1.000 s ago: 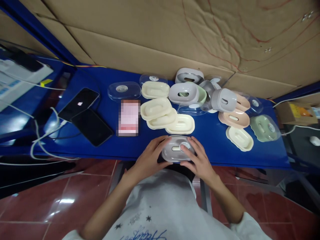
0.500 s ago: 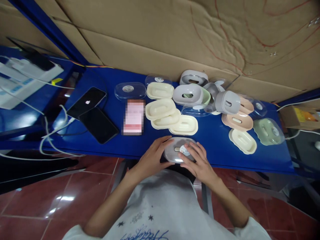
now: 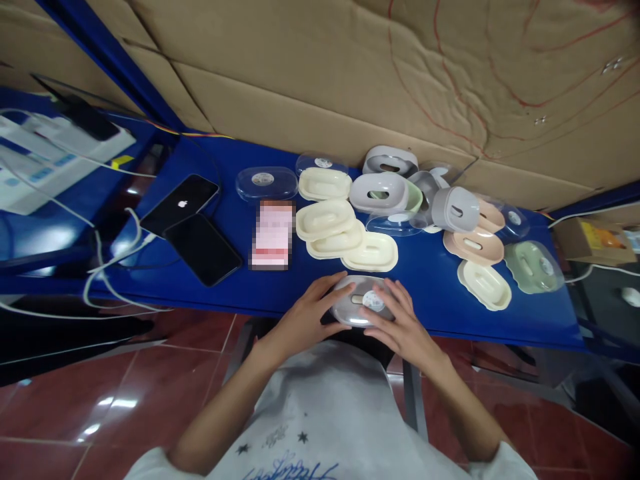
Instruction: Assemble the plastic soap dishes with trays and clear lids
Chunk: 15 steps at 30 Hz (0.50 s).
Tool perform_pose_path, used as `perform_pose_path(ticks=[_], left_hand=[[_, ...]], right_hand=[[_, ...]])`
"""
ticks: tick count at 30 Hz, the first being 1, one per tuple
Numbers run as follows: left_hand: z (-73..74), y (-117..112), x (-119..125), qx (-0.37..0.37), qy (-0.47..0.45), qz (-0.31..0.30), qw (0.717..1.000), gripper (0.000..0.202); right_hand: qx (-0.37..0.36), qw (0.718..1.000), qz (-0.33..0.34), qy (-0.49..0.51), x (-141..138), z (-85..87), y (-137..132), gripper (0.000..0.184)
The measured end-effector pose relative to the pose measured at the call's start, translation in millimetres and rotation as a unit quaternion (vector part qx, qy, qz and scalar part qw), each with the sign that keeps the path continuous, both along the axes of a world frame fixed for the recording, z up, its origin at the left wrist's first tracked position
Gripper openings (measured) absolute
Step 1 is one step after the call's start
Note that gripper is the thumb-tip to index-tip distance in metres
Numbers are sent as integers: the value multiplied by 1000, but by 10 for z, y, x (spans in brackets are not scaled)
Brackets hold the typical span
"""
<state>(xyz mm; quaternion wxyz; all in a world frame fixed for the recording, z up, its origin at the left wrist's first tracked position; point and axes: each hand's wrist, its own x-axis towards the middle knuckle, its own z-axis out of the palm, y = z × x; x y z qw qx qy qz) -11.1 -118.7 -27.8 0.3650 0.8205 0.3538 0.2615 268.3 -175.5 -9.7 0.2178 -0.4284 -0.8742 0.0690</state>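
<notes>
A grey soap box (image 3: pixel 350 313) with a clear lid and a round white sticker lies at the table's front edge, close to my body. My left hand (image 3: pixel 320 308) grips its left end, thumb near the front and fingers over the back rim. Around its right end is my right hand (image 3: pixel 397 319), with fingers spread across the lid beside the sticker. Through the lid a pale slot shows in the middle. Just behind the box, several cream soap trays (image 3: pixel 370 252) overlap one another. Beyond them stand grey soap box bases (image 3: pixel 379 192).
On the left are two dark phones (image 3: pixel 203 250) with white cables, and a phone with a blurred screen (image 3: pixel 273 237). Clear lids (image 3: pixel 266 183) lie at the back. To the right are peach trays (image 3: pixel 474 245) and a green soap box (image 3: pixel 533 267). Cardboard (image 3: pixel 300 73) walls the rear.
The view has shifted slightly. Both hands stay on the grey soap box, and the fingers of my right hand have shifted a little on its lid.
</notes>
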Motion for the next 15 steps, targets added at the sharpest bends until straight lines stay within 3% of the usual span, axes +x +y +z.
perform_pose_path(ticks=[3,9,15], left_hand=[[21,-5,23,13,8,0,1000,87],[153,-3,-27,66,51,-30,996,88],[198,264,-87,173,131,138,966,64]], right_hand=[[-47,998,-24,23,-15,7,4,69],[1,997,-75,11,198,-26,-185,74],[65,966,-246,-34,704,-32,-228,71]])
